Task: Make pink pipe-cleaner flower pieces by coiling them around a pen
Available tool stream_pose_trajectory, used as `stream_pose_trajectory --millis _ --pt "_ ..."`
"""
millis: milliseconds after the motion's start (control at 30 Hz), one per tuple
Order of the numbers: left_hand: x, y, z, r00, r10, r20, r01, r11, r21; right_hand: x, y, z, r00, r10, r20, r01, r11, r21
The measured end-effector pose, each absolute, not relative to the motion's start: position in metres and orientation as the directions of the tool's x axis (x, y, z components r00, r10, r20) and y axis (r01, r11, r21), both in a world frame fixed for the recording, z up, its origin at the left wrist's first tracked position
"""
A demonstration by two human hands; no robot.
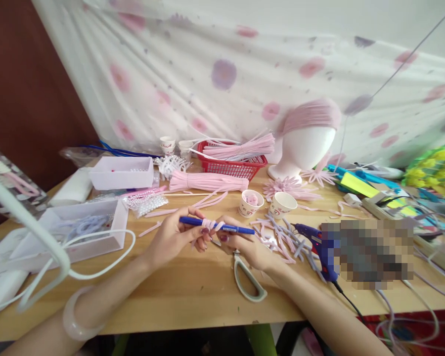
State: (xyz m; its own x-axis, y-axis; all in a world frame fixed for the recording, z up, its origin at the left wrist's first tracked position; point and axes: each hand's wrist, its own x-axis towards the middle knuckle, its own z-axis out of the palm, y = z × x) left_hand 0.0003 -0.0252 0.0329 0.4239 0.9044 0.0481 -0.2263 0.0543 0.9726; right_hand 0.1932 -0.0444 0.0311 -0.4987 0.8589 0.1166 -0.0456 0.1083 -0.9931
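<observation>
Holding a blue pen (241,230) over the middle of the surface (163,301), the left hand (172,236) has its grip clamped on the barrel, thumb and fingers pressed at a pale pink strip (209,224) that is wound round it in several turns. The pen lies nearly level, tipping down a little toward the right. The right hand (244,247) has its grip together on the pen too, just beside the coil, with the capped end reaching out across that hand.

Scissors (249,282) lie below the right hand, which partly hides them. Just beyond stand two paper cups (251,203), one with something pink inside. Short pink and grey pieces (282,240) are scattered near the cups, and a blue glue gun (321,252) lies to their right. Farther back, a bundle of pink strips (207,182) lies in front of a red basket (230,170) holding more of them. A white foam head (306,146) wearing a pink covering stands beside it.
</observation>
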Motion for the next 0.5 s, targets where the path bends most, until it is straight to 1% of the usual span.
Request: stream_pose_trajectory --millis 167,233,300,367,500 --pt "-0.003 -0.026 0.034 0.459 0.887 0.051 -0.145 0.019 0.989 0.192 -0.049 0.03 -0.397 0.896 0.2 -0.021 0.208 -0.978" --pt "-0.005 -0.025 0.033 0.499 0.866 0.034 -0.11 0.024 0.994 0.191 -0.05 0.032 -0.363 0.893 0.267 0.031 0.298 -0.954" --pt "-0.008 -0.025 0.033 0.552 0.834 0.011 -0.076 0.037 0.996 0.193 -0.051 0.037 -0.367 0.867 0.338 0.11 0.401 -0.909" --pt "-0.009 -0.024 0.032 0.594 0.804 -0.021 -0.066 0.075 0.995 0.195 -0.051 0.041 -0.39 0.839 0.38 0.181 0.474 -0.862" --pt "-0.007 -0.024 0.033 0.594 0.798 -0.1 -0.117 0.209 0.971 0.202 -0.05 0.043 -0.459 0.773 0.438 0.316 0.603 -0.733"
